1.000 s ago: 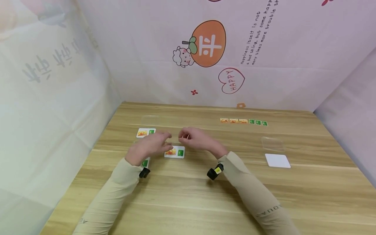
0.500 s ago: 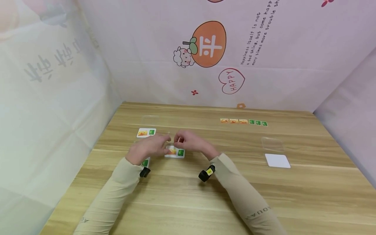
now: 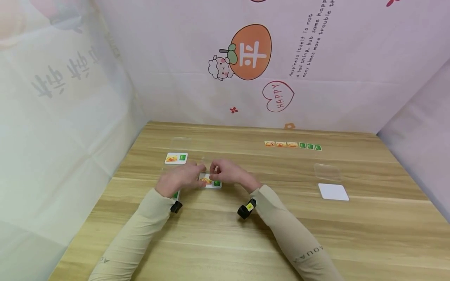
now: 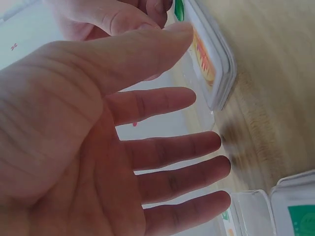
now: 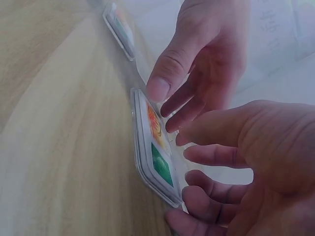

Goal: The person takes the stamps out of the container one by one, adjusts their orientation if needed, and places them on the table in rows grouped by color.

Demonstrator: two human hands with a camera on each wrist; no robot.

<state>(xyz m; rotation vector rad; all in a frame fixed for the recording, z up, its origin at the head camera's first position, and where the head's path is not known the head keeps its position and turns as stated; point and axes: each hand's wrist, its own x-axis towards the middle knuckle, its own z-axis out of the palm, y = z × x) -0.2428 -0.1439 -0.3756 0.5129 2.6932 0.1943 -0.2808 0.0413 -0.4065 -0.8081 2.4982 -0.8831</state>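
Note:
A white card [image 3: 206, 181] with an orange picture and a green square lies near the table's middle, between my hands. In the right wrist view this card [image 5: 156, 140] looks thick and layered, with a clear rim. My left hand [image 3: 181, 178] hovers at its left side; in the left wrist view, the fingers are straight and the thumb tip overlaps the card's printed face. My right hand [image 3: 228, 171] is over its right side, fingers loosely bent and fingertips by its far edge. Nothing shows in its grasp. A clear piece [image 3: 202, 159] peeks out behind the card.
A similar card [image 3: 176, 158] lies at the back left, with a clear cover [image 3: 181, 143] behind it. Another is mostly hidden under my left wrist. Orange stickers [image 3: 281, 144] and green stickers [image 3: 310, 146] line the back. A blank white card [image 3: 333, 192] and clear cover [image 3: 327, 172] lie right.
My right hand has moved left and slightly down, closer to my left hand and over the card's right part. The left hand has shifted slightly right. The other cards stay in place.

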